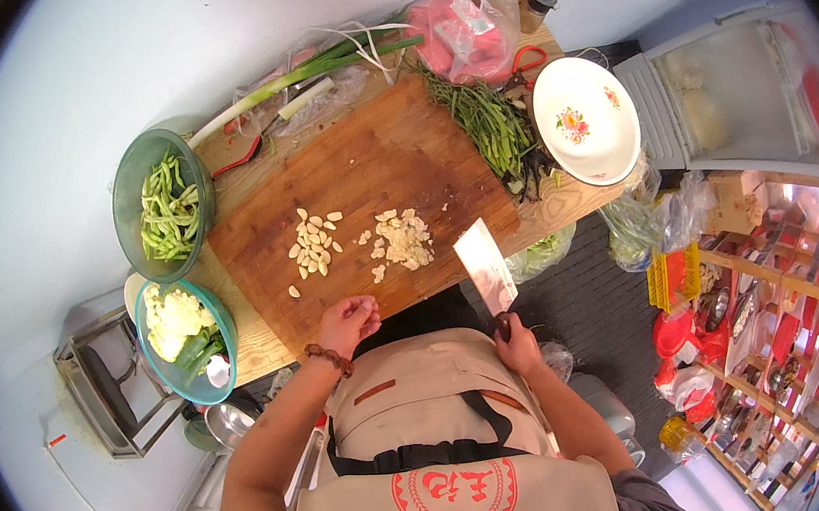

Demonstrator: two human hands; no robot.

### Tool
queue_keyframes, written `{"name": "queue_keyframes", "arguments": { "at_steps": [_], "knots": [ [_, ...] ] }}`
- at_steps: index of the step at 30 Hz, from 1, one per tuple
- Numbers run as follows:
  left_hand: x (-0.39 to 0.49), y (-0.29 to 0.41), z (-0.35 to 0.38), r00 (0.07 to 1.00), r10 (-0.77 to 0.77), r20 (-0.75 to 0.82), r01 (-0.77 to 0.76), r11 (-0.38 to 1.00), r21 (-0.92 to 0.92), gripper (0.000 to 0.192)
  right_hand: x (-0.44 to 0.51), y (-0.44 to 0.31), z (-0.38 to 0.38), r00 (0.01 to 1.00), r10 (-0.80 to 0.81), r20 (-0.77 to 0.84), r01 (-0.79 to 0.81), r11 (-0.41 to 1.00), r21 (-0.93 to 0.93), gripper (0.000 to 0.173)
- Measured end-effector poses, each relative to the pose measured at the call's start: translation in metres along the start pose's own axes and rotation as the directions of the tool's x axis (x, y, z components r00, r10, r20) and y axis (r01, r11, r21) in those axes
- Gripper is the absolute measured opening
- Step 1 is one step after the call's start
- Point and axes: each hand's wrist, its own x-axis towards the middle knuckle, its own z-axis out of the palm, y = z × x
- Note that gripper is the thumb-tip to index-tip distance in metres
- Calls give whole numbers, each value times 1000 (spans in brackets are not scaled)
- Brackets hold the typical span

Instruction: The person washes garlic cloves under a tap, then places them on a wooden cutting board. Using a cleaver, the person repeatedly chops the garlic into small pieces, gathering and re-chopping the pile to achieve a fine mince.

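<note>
My right hand (518, 345) grips the dark handle of a cleaver (485, 266). Its broad blade points away from me, its tip beside the right part of the front edge of a wooden cutting board (382, 138). At the board's front edge is my left hand (348, 325), fingers curled together and nothing visible in them. Peeled whole garlic cloves (315, 241) lie loosely grouped on the board, one stray clove nearer me. To their right sits a heap of crushed garlic (404, 239), with small bits scattered around it.
Left of the board stand a bowl of green beans (169, 213) and a teal bowl with cauliflower (181, 324). Behind it lie scallions (301, 76) and a pink plastic bag (461, 37). Leafy green stalks (489, 123) and a white floral basin (588, 139) are on the right.
</note>
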Motion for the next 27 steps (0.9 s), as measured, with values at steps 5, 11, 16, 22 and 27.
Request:
{"name": "queue_keyframes", "arguments": {
  "at_steps": [5, 11, 16, 22, 27],
  "knots": [
    [3, 3, 1, 1000, 3, 10, -2, 998, -59, 24, 5, -24, -29, 985, 48, 167, -114, 905, 409, 29],
    [11, 2, 12, 996, 66, 59, -64, 997, -36, 30, 23, -67, 14, 991, -129, 37, 109, 935, 337, 39],
    [11, 5, 24, 979, 186, 80, -197, 967, 163, 34, 39, -86, 16, 952, -177, 252, 29, 867, 497, 29],
    [25, 53, 103, 841, 437, 318, -443, 221, 869, 33, 36, -88, -30, 992, -68, 111, -23, 747, 664, 17],
    [85, 79, 186, 701, 324, 636, -537, -347, 769, 30, 35, -87, -85, 990, -40, -139, 85, 937, 338, 24]
  ]
}}
